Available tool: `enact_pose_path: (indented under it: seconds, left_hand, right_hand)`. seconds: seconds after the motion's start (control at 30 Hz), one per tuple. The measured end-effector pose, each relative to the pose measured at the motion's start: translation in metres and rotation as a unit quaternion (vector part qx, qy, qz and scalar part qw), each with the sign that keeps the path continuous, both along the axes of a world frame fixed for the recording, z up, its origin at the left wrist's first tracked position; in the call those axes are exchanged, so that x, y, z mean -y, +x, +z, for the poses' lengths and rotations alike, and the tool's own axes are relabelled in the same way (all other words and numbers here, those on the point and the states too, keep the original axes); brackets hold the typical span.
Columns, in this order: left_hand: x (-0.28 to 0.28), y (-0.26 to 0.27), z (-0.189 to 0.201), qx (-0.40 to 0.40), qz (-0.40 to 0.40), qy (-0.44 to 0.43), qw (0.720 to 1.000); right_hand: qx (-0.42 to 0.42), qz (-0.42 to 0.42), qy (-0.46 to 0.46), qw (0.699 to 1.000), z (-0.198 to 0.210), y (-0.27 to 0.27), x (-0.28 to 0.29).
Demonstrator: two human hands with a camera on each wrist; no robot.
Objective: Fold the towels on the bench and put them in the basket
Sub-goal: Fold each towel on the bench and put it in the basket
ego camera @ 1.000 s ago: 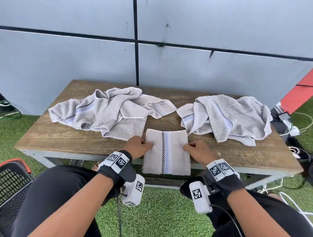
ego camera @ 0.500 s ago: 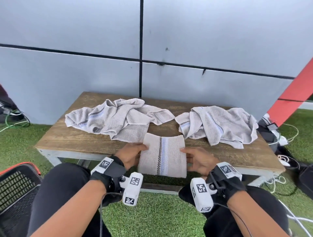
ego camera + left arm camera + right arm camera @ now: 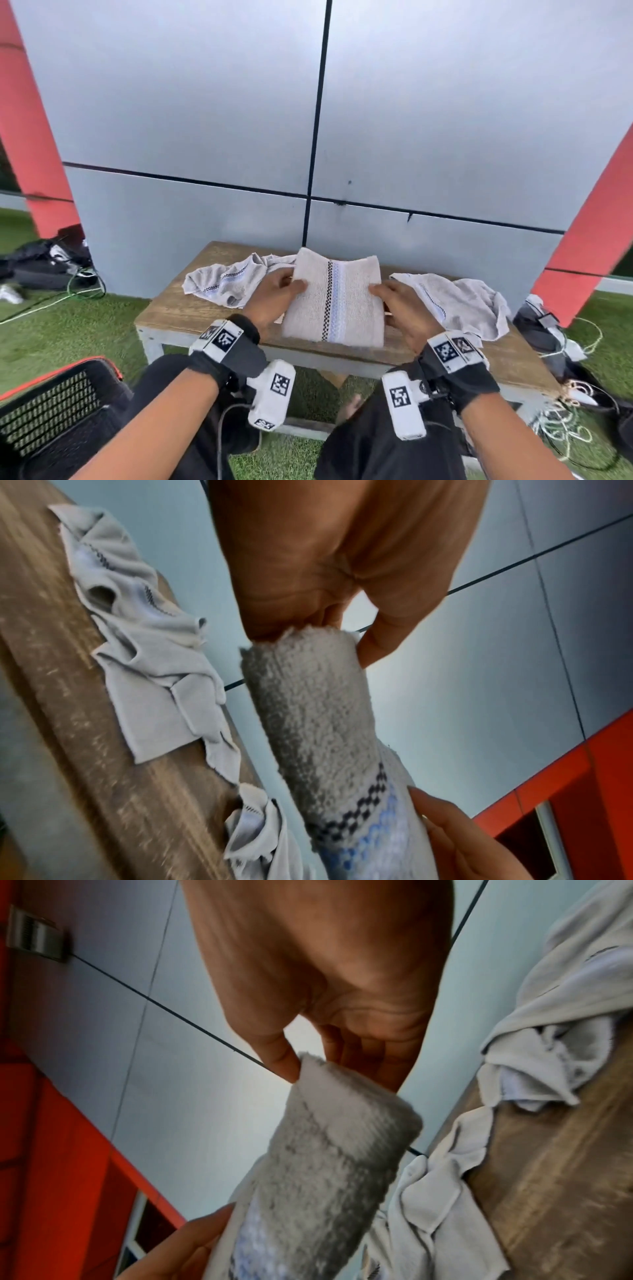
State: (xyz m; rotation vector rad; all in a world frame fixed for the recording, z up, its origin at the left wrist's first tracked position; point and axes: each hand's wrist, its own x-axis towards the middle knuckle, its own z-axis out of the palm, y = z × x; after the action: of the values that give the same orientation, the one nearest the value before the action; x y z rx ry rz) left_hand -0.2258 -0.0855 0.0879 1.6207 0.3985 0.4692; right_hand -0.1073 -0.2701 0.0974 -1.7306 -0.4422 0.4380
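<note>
One folded towel point(image 3: 334, 301) is held clear of the bench point(image 3: 178, 313), gripped at both side edges. The left hand point(image 3: 274, 298) pinches its left edge, thumb on top and fingers beneath; the right hand point(image 3: 400, 308) clamps the opposite edge the same way. Folding of this piece appears complete, so the step in hand is transfer. The basket point(image 3: 51, 414) sits low on the person's left; the next move calls for carrying the towel level across and down into it. Two crumpled towels, left point(image 3: 222, 284) and right point(image 3: 462, 305), lie unfolded on the bench.
</note>
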Motion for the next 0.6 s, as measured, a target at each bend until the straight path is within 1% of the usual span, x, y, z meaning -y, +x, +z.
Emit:
enact_pose_path:
  seconds: [0.1,0.2,0.3,0.37,0.47,0.6]
  left_hand:
    - [-0.005,-0.015,0.01,0.014,0.022,0.008,1.0]
    - [-0.014,-0.033,0.011,0.022,0.058,0.0,0.998]
    - [-0.028,-0.058,0.01,0.03,0.105,-0.027,0.994]
    - [-0.042,-0.077,0.009,0.025,0.143,-0.029,0.989]
    - [-0.061,-0.109,0.006,0.023,0.21,-0.037,0.977]
    - [-0.081,-0.161,0.001,0.016,0.297,-0.047,0.954]
  right_hand:
    - [0.014,0.025,0.014,1.0,0.009,-0.003,-0.011]
    - [0.023,0.058,0.012,0.998,0.012,-0.008,-0.031]
    - [0.016,0.11,0.01,0.994,0.013,-0.017,-0.06]
    - [0.015,0.151,0.014,0.988,0.013,-0.025,-0.085]
    - [0.018,0.21,0.013,0.977,0.013,-0.041,-0.127]
    - [0.022,0.302,0.0,0.953,0.007,-0.075,-0.186]
